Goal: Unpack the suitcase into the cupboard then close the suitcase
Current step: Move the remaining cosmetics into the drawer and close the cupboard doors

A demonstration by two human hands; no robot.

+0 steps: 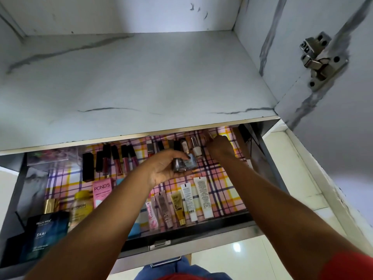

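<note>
Nearest me, my left hand [168,168] hovers palm-up over the middle of the open drawer [181,238], fingers curled round small nail-polish bottles [184,163]. Farther and to the right, my right hand [219,147] reaches the back row, fingers bunched on one small bottle I can barely make out. The row of upright polish bottles [193,147] runs left to right just left of those fingers, so I judge the next bottle goes at its right end; the right hand is nearer.

Left hand [163,168] cupped palm-up, gripping; right hand [220,147] curled, reaching forward.
</note>
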